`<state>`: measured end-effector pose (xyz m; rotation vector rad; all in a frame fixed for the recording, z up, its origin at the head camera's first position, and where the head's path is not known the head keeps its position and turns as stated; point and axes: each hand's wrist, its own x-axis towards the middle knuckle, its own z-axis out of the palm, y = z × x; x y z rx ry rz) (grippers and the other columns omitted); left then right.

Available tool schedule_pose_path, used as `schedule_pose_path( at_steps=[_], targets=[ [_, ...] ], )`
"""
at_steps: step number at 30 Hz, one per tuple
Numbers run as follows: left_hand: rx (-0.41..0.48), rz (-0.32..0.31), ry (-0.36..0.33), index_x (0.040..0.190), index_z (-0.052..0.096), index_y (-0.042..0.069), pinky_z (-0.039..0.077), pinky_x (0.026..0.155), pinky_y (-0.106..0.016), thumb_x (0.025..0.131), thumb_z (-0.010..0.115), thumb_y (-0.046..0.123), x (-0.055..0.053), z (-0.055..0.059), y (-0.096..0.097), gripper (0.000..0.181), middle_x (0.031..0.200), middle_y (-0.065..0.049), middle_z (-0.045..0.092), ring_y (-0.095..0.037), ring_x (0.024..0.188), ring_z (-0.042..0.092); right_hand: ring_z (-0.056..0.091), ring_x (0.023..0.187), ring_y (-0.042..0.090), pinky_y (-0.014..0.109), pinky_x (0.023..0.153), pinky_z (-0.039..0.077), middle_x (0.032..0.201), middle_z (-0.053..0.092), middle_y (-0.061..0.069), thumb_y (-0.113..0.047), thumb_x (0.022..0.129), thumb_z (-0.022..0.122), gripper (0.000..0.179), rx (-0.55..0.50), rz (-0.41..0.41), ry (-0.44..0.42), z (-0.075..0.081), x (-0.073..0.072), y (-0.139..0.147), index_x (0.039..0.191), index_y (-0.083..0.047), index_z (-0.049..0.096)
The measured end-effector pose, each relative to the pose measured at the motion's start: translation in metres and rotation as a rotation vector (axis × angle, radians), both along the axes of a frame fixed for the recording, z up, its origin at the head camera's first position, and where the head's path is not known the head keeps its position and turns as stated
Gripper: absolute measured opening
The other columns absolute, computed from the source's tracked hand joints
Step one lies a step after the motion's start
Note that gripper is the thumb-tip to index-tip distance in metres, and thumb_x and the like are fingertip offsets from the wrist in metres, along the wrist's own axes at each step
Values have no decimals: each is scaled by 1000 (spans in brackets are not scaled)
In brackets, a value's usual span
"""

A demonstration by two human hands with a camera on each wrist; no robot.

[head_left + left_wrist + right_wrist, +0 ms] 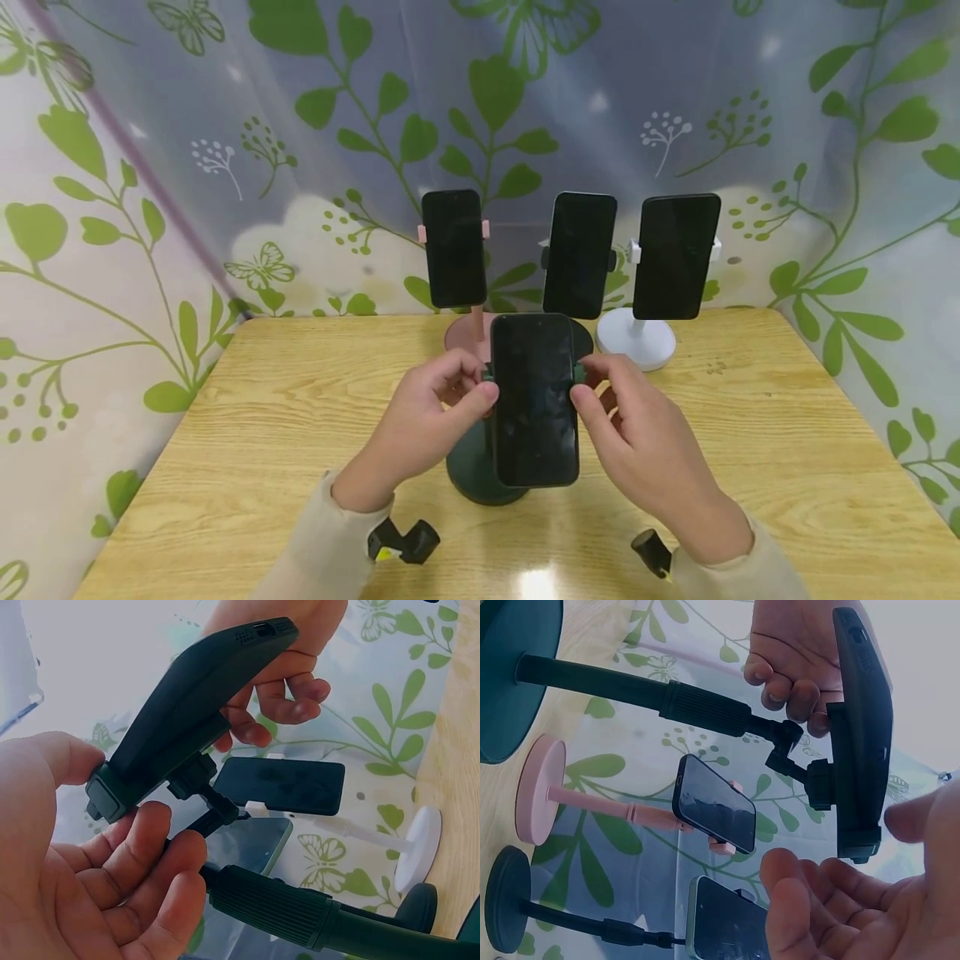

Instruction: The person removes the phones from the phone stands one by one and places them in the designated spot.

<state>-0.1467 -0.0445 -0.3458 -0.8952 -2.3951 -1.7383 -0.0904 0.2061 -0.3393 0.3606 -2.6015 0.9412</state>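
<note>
Perhaps a home corner: wood-grain table, leaf-print curtain.

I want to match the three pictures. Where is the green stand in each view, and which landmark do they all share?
Head: green stand, below centre, partly behind its phone.
Left wrist: stand, centre to lower right.
Right wrist: stand, upper left to right of centre.
Shared landmark: the phone clamped in it.

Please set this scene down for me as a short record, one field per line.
Front phone: portrait, in the clamp of the green stand; screen dark
Left hand: pinches the clamp's left end
Right hand: at the clamp's right end; contact unclear
Back row, left to right: pink stand, black stand, white stand, each holding a phone
Surface: wooden table
</note>
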Motion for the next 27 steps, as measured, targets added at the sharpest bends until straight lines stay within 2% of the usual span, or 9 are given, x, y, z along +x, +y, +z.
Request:
schedule_pose_path(
  at_steps=[5, 11, 20, 27],
  targets=[
    [-10, 3, 1, 95, 62, 12, 54, 70, -33, 99, 69, 16, 0, 0, 0, 9, 82, 2, 64, -18, 71, 61, 59, 89, 10, 28, 69, 54, 114, 64, -2, -30, 105, 61, 31, -15, -3, 13, 2, 1, 2, 129, -11, 58],
    [-7, -3, -5, 95, 61, 12, 54, 70, -33, 100, 69, 16, 1, 1, 0, 10, 80, 2, 64, -18, 71, 61, 58, 95, 11, 29, 70, 58, 113, 61, -2, -28, 103, 66, 29, -30, 0, 28, 3, 3, 1, 125, -11, 59],
    [-6, -7, -4, 96, 61, 12, 54, 69, -33, 100, 68, 15, 2, 0, 0, 9, 80, 2, 66, -17, 70, 62, 59, 99, 11, 30, 71, 59, 113, 62, -3, -16, 95, 73, 28, -26, 1, 159, 4, 7, 0, 121, -11, 63],
    [-3, -14, 5, 96, 61, 11, 56, 70, -37, 101, 67, 14, 2, -1, -1, 9, 80, 2, 66, -17, 69, 62, 63, 96, 11, 15, 72, 54, 111, 65, -5, -7, 90, 75, 28, -55, 27, 261, 7, 7, -1, 116, -9, 65]
  ],
)
